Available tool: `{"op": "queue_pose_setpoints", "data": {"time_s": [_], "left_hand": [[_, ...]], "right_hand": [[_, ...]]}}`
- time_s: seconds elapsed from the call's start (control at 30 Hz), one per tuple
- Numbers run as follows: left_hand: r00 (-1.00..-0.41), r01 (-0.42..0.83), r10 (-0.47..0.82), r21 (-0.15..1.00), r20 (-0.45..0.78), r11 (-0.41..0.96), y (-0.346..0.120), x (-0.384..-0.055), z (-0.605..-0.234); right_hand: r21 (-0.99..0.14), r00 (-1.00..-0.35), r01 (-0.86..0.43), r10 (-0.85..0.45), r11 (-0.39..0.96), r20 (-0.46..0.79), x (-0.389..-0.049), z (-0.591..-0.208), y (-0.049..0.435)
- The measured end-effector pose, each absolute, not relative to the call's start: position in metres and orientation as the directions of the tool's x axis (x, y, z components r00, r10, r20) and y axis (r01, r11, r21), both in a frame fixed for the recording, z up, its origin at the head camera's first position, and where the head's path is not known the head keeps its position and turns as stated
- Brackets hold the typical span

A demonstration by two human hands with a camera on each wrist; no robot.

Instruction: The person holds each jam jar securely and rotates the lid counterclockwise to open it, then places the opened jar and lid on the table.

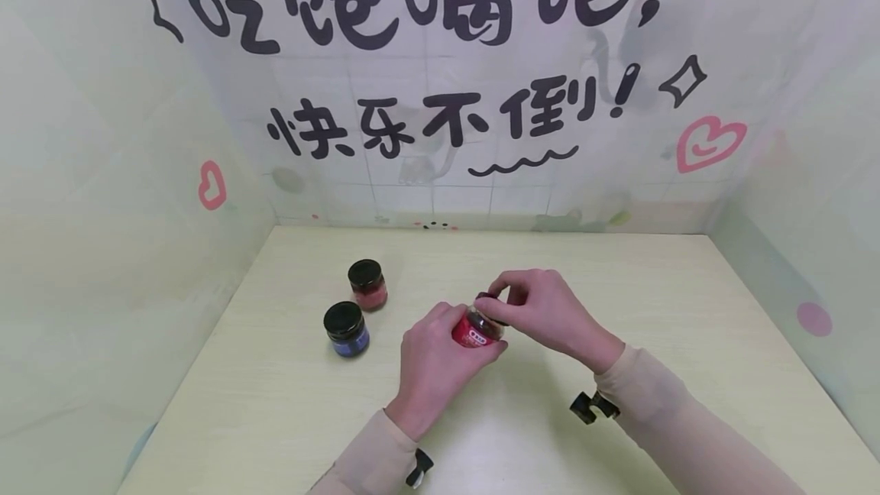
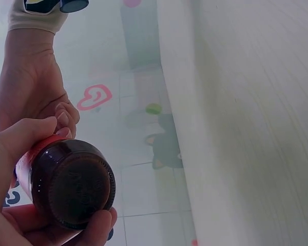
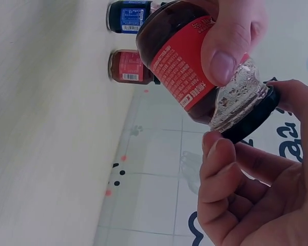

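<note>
My left hand (image 1: 435, 354) grips a glass jar (image 1: 473, 333) with a red label and dark contents, holding it tilted above the table. In the left wrist view, the base of this jar (image 2: 78, 187) faces the camera, with fingers and thumb around its side. My right hand (image 1: 553, 315) pinches the dark lid (image 3: 252, 117) at the jar's mouth between thumb and fingers. A clear, smeared glass neck shows below that lid in the right wrist view. Whether the lid is loose or tight cannot be told.
Two more dark-lidded jars stand upright on the pale table (image 1: 289, 418), left of my hands: one with a blue label (image 1: 349, 341), one with a pinkish-red label (image 1: 371, 295) behind it. Printed curtain-like walls (image 1: 481, 205) enclose the back and sides.
</note>
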State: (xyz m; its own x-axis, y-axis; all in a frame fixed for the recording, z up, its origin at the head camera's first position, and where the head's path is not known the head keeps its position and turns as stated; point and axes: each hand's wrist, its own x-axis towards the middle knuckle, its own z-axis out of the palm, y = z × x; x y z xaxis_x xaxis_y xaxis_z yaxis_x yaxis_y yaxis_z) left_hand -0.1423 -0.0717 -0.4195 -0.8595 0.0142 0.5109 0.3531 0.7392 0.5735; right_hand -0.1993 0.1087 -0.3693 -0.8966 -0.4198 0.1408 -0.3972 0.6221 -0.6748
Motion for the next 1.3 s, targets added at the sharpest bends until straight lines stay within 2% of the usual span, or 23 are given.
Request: {"op": "queue_pose_setpoints", "data": {"time_s": [0.47,1.3], "left_hand": [[-0.867,0.348,0.018,0.577,0.499,0.739,-0.0719,-0.1412,-0.4209],[-0.889,0.312,0.015,0.581,0.457,0.751,-0.0739,-0.1401,-0.4237]], "right_hand": [[-0.713,-0.877,-0.376,-0.476,0.592,0.068,-0.1989,-0.3636,0.1124],[-0.711,-0.848,-0.401,-0.528,0.578,0.049,-0.1964,-0.3611,0.1121]]}}
